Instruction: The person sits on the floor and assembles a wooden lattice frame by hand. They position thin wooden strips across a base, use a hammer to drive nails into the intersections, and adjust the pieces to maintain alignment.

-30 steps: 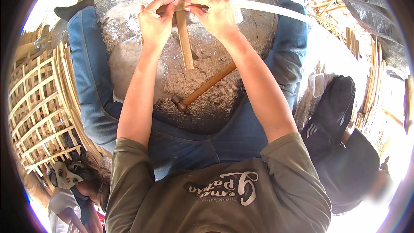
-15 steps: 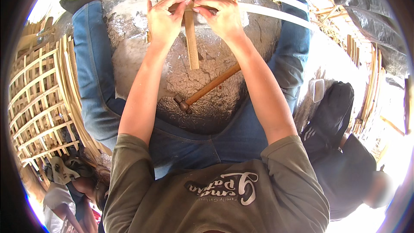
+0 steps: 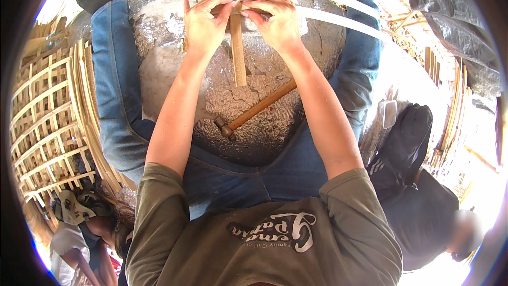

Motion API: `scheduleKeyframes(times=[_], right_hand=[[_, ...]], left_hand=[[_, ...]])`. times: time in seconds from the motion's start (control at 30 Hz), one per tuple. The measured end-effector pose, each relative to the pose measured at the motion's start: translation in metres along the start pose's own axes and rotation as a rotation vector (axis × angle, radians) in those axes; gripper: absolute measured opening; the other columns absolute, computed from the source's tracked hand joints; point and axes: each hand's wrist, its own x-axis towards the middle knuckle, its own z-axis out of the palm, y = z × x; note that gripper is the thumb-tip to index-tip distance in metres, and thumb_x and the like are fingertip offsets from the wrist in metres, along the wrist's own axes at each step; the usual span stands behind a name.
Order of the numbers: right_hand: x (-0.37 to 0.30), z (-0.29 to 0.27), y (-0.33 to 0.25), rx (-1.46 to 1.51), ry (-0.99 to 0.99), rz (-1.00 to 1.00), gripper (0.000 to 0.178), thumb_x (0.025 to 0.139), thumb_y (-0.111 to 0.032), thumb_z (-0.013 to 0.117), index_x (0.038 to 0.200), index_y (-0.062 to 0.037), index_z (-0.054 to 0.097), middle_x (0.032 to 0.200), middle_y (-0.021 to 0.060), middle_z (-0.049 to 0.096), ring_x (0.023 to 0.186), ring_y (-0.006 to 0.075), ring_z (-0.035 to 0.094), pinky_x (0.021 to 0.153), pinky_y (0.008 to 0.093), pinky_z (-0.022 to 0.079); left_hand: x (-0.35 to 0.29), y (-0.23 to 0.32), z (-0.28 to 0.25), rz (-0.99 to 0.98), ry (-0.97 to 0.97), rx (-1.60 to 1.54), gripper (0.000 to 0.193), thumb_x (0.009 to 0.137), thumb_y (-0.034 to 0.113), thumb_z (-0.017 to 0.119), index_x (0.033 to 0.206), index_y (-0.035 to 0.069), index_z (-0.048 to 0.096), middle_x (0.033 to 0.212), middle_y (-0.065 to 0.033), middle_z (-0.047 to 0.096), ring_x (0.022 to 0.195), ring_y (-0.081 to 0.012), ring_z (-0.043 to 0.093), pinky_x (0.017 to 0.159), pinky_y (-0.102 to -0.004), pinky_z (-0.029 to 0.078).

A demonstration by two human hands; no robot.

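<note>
At the far left a woven bamboo lattice (image 3: 47, 127) stood beside a bundle of upright strips (image 3: 90, 95), both close to the person's left trouser leg (image 3: 114, 53). From there a rough grey work surface (image 3: 172, 92) spread between the two spread knees, giving the forearms room between them, though a hammer (image 3: 256, 110) lay slantwise across it, its head toward the person's left and its handle running behind the right forearm. The right leg (image 3: 354, 74) bounded that side; past it sat a small pale-rimmed rectangular thing (image 3: 390, 115) and a co-worker in dark clothes (image 3: 413, 206).

The left hand (image 3: 207, 26) had its thumb and fingertips drawn together at the left edge of a wooden slat (image 3: 238, 55). The right hand (image 3: 275, 26) mirrored it, thumb and forefinger nearly meeting the left fingertips. I could not tell whether either was clamped on the slat or only touching.

The slat stood between the hands, flat, narrow and tan, its squared lower end just above the hammer. Its upper part reached pale, curved strips (image 3: 338, 17) that swept off to the right.
</note>
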Motion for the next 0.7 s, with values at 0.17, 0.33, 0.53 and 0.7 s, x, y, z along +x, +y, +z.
scheduleKeyframes(times=[0.17,0.33,0.53,0.7], right_hand=[[0.0007,-0.0005,-0.0007,0.003,0.006,0.004,0.020,0.076,-0.015,0.086,0.095,-0.0125,0.080,0.099,0.0018,0.077,0.093,0.0204,0.070,0.087,0.0330,0.053],[0.0014,-0.0009,-0.0016,-0.003,-0.013,0.020,0.021,0.077,-0.016,0.086,0.096,-0.0128,0.080,0.100,0.0015,0.077,0.093,0.0201,0.070,0.086,0.0322,0.055],[-0.0002,-0.0011,-0.0019,-0.002,-0.008,0.020,0.020,0.078,-0.015,0.085,0.097,-0.0124,0.080,0.101,0.0022,0.077,0.094,0.0203,0.070,0.086,0.0325,0.055],[0.0004,-0.0021,-0.0007,0.039,-0.022,0.022,0.020,0.078,-0.018,0.085,0.097,-0.0124,0.079,0.100,0.0026,0.077,0.097,0.0202,0.070,0.093,0.0355,0.050]], left_hand=[[0.0007,0.0002,-0.0018,0.021,-0.002,-0.010,0.007,0.090,0.020,0.076,0.094,0.017,0.081,0.100,0.0015,0.079,0.097,-0.0173,0.074,0.120,-0.0647,0.017],[0.0007,-0.0037,0.0014,0.071,0.035,-0.003,0.005,0.090,0.020,0.075,0.092,0.018,0.080,0.095,0.0033,0.079,0.088,-0.0166,0.074,0.118,-0.0643,0.019],[-0.0018,-0.0023,0.0027,0.034,0.017,0.032,0.005,0.089,0.022,0.076,0.092,0.019,0.080,0.098,0.0036,0.079,0.093,-0.0163,0.074,0.119,-0.0641,0.018],[-0.0006,-0.0038,0.0027,0.055,0.031,0.006,0.007,0.089,0.022,0.077,0.093,0.018,0.080,0.101,0.0026,0.079,0.098,-0.0166,0.073,0.120,-0.0642,0.017]])
